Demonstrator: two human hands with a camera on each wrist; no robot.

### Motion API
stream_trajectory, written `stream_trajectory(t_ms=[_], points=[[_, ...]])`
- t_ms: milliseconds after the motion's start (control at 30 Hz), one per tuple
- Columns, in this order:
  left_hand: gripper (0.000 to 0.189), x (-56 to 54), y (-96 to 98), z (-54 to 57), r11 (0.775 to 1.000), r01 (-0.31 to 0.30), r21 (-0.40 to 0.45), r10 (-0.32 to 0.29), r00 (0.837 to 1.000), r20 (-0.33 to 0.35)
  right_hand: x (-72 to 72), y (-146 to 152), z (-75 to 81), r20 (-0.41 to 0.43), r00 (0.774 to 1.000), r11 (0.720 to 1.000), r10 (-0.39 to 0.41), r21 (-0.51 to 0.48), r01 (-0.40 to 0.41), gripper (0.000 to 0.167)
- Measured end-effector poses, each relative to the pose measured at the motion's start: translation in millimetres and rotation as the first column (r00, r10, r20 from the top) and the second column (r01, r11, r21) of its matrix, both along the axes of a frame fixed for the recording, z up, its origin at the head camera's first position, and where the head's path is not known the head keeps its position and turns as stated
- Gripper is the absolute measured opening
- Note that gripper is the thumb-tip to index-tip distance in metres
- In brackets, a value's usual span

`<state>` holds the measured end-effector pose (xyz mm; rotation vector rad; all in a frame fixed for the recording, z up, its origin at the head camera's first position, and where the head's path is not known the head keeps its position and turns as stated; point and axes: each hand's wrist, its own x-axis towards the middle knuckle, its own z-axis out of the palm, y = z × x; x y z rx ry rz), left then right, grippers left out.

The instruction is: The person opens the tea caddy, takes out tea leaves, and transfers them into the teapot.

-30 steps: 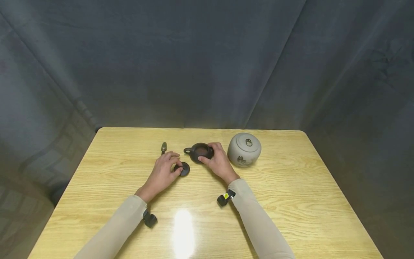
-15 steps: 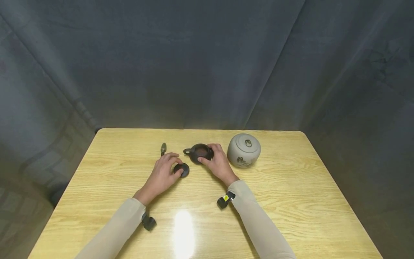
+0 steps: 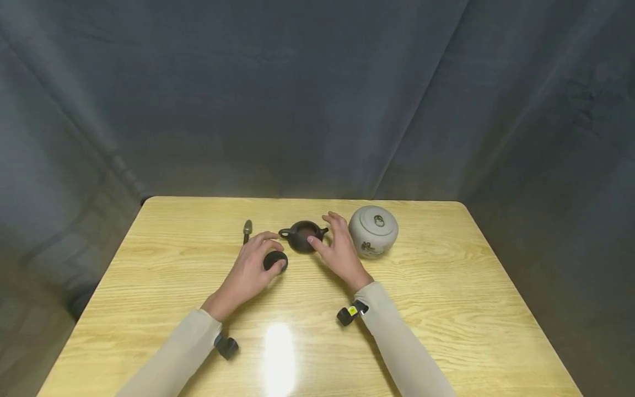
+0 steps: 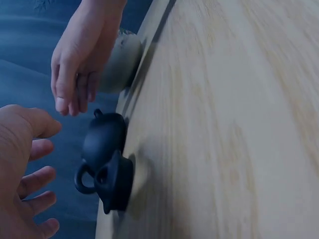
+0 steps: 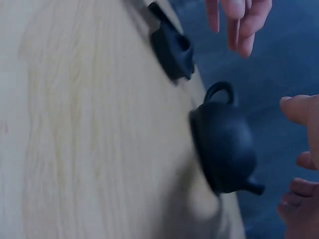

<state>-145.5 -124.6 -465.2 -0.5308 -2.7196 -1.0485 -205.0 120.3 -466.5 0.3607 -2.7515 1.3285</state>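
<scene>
A small dark teapot (image 3: 297,241) without a lid on its top stands on the table, its handle to the left and its spout to the right. My right hand (image 3: 342,253) hovers by the spout side with spread fingers; the right wrist view has a gap between these fingers and the teapot (image 5: 227,144). Left of the teapot lies a small round black piece (image 3: 274,258), hollow-looking; its exact kind cannot be told. Above it my left hand (image 3: 252,268) is spread, and in the left wrist view its fingers are apart from the black piece (image 4: 117,184).
A lidded grey ceramic jar (image 3: 369,240) with a metal ring and dark drawing stands just right of the right hand. A slim tool (image 3: 247,227) with a rounded greyish tip lies beyond the left hand, partly hidden. Dark curtains (image 3: 297,110) hang behind the wooden table (image 3: 446,275).
My right hand has let go of the teapot and drawn slightly back, its fingers spreading. My left hand has let go of the black piece, its fingers opening wider above it.
</scene>
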Motion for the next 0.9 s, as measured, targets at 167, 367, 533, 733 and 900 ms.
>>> stream_trajectory(t_ms=[167, 367, 533, 733, 900], points=[[0.028, 1.7, 4.4, 6.9, 1.000, 0.012, 0.021, -0.012, 1.000, -0.004, 15.2, 6, 20.2, -0.033, 0.999, 0.999, 0.034, -0.033, -0.035, 0.070], [0.029, 0.0, 17.7, 14.3, 0.998, 0.031, 0.057, -0.031, 1.000, -0.006, 32.7, 18, 41.2, -0.118, 0.992, 0.997, 0.052, -0.045, -0.058, 0.064], [0.029, -1.7, 31.8, 20.7, 0.993, 0.063, 0.097, -0.061, 0.998, -0.025, 35.2, 28, 49.7, -0.177, 0.983, 0.998, 0.043, -0.035, -0.050, 0.059], [0.034, -6.4, 51.9, 20.3, 0.985, 0.100, 0.142, -0.098, 0.995, -0.025, 33.6, 44, 53.9, -0.231, 0.973, 1.000, -0.006, -0.022, 0.001, 0.057], [0.037, -13.2, 69.3, 17.6, 0.982, 0.110, 0.157, -0.108, 0.994, -0.020, 34.3, 61, 58.7, -0.305, 0.952, 1.000, -0.027, -0.006, 0.027, 0.057]])
